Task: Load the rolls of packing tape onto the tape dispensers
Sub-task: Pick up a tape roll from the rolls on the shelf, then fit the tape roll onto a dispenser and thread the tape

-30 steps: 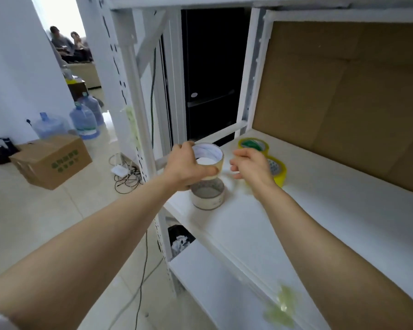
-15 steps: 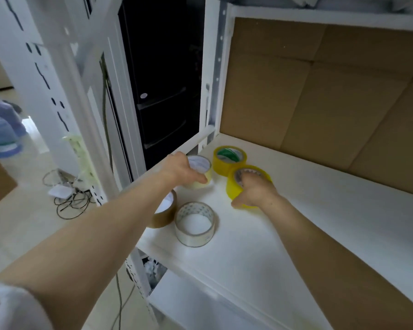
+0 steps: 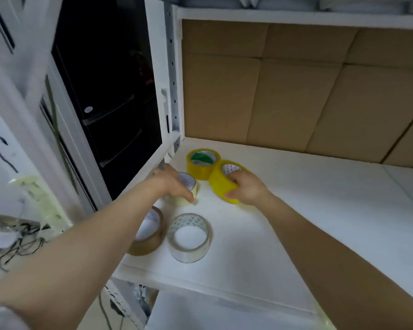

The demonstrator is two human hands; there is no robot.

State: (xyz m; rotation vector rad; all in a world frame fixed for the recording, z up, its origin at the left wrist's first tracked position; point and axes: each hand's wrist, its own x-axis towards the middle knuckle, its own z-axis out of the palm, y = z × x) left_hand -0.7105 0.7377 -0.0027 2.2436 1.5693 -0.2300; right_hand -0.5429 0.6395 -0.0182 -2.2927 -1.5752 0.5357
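Observation:
Several tape rolls lie on the white shelf (image 3: 320,210). My left hand (image 3: 171,184) grips a pale clear roll (image 3: 186,196) that rests on the shelf near its left edge. My right hand (image 3: 246,189) grips a yellow roll (image 3: 221,183), tilted up on its edge, with fingers over its core. Behind them stands a second yellow roll (image 3: 202,163) with a green label inside. Nearer to me lie a clear roll (image 3: 189,236) and a brown roll (image 3: 148,233), the latter partly hidden by my left forearm. No tape dispenser is in view.
Cardboard sheets (image 3: 296,91) line the back of the shelf bay. A white upright post (image 3: 172,79) stands at the back left corner, with a black cabinet (image 3: 110,103) beyond. A lower shelf (image 3: 224,313) shows below. Cables (image 3: 17,244) lie on the floor at left.
My left hand has set the pale roll down on the shelf from mid-air. My right hand has taken hold of the yellow roll and tipped it up. The camera turned right and closer.

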